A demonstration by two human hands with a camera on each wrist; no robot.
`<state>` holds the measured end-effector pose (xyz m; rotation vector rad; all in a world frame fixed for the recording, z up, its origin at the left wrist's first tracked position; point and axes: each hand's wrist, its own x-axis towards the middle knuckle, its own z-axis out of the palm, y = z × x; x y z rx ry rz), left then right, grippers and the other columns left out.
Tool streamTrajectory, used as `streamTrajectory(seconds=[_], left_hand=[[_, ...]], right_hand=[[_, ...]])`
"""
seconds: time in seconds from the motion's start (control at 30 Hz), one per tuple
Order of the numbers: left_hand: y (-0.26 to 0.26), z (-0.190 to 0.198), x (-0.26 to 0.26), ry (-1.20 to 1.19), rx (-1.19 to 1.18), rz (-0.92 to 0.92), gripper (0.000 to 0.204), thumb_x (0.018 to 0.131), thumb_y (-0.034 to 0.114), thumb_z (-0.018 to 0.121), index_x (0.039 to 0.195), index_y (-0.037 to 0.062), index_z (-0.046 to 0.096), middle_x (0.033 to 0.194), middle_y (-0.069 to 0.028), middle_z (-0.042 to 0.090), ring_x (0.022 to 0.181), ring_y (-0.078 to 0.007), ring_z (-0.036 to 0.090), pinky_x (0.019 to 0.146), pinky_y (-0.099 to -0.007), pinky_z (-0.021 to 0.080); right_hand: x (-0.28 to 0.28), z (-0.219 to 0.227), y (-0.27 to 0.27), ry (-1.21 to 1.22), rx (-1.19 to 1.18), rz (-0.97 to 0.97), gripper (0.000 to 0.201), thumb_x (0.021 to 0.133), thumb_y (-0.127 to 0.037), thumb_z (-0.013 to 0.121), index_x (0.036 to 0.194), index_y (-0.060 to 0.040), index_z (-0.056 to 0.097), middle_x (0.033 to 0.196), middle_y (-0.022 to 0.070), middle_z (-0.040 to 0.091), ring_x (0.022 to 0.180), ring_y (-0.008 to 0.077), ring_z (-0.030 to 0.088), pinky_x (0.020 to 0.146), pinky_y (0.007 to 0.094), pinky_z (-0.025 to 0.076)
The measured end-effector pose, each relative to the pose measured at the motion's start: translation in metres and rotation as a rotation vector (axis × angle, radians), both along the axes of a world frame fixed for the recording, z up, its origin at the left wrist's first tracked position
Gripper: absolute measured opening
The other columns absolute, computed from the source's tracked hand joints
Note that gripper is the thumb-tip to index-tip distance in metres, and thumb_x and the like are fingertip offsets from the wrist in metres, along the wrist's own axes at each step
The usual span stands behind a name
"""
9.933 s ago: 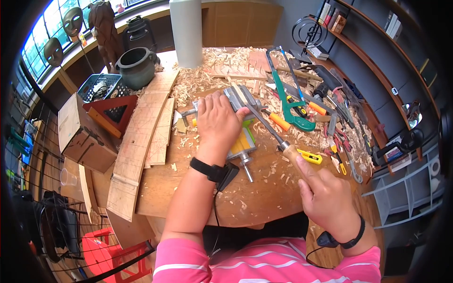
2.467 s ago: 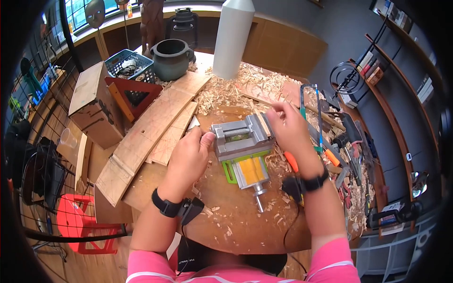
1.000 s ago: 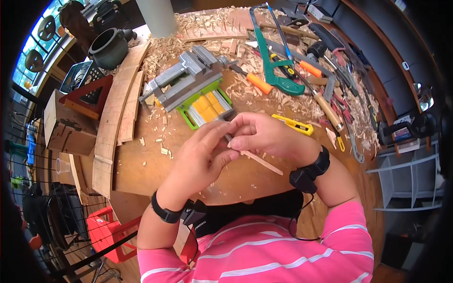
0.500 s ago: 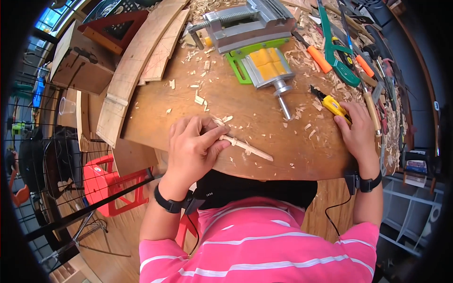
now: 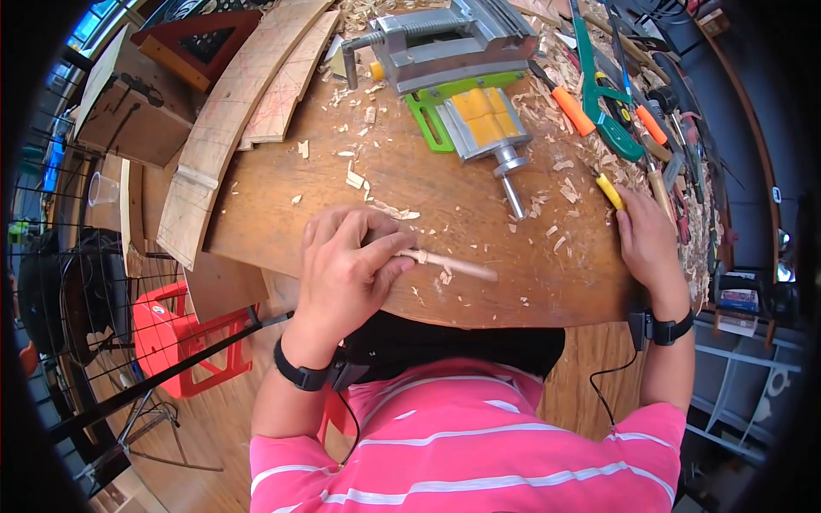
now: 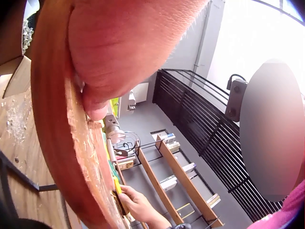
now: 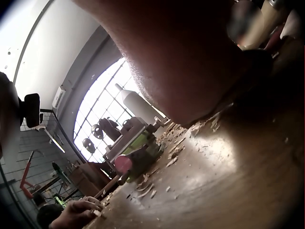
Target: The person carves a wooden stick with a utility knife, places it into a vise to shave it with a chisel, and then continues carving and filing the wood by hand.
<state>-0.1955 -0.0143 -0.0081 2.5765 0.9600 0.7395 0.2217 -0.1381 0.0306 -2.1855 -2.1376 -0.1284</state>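
Note:
My left hand (image 5: 346,265) pinches one end of a thin whittled wooden stick (image 5: 457,267) between thumb and fingers, close over the front of the table. The stick's free end points right and is slightly blurred. At the right side of the table, my right hand (image 5: 652,239) grips a yellow utility knife (image 5: 609,191), most of it covered by the fingers. The left wrist view also catches the yellow knife (image 6: 117,185) in the right hand (image 6: 138,205). In the right wrist view, the left hand (image 7: 78,213) appears low at the left.
A grey metal vise (image 5: 462,51) on a green and yellow base (image 5: 487,115) stands at the back middle. A green saw (image 5: 617,137), an orange-handled tool (image 5: 571,109) and other tools lie right among shavings. Long boards (image 5: 248,111) and a cardboard box (image 5: 137,111) are left.
Earlier the right hand filed at the vise; the file now lies at the right. The stick came out of the vise into both hands, then the right hand left it and took the utility knife.

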Motion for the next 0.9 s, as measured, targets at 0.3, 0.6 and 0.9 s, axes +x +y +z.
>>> streamTrajectory(seconds=[0.3,0.6,0.9], left_hand=[[-0.012,-0.011,-0.003,-0.166,-0.013,0.121,0.019,0.079,0.007,0.084,0.091,0.0120,0.070,0.091,-0.0005,0.074,0.094,-0.0262,0.067,0.087,-0.0400,0.046],[-0.010,-0.007,-0.001,-0.150,-0.041,0.159,0.023,0.077,0.013,0.088,0.092,0.0120,0.070,0.091,-0.0020,0.073,0.092,-0.0266,0.065,0.087,-0.0408,0.045],[-0.010,-0.007,0.000,-0.142,-0.029,0.177,0.026,0.088,0.016,0.081,0.113,0.0098,0.076,0.089,-0.0040,0.070,0.089,-0.0269,0.064,0.086,-0.0406,0.045]], right_hand=[[-0.054,0.002,-0.035,0.603,0.014,-0.426,0.028,0.105,-0.010,0.052,0.131,-0.0020,0.059,0.098,0.0158,0.072,0.074,0.0270,0.071,0.067,0.0389,0.056],[-0.154,-0.003,-0.047,1.581,-0.317,-0.394,0.045,0.104,-0.002,0.045,0.149,-0.0005,0.043,0.108,0.0111,0.069,0.080,0.0126,0.067,0.071,0.0275,0.057],[-0.178,-0.008,-0.005,1.599,-0.427,-0.371,0.035,0.102,-0.013,0.067,0.130,0.0033,0.053,0.092,0.0068,0.067,0.073,0.0123,0.068,0.063,0.0285,0.057]])
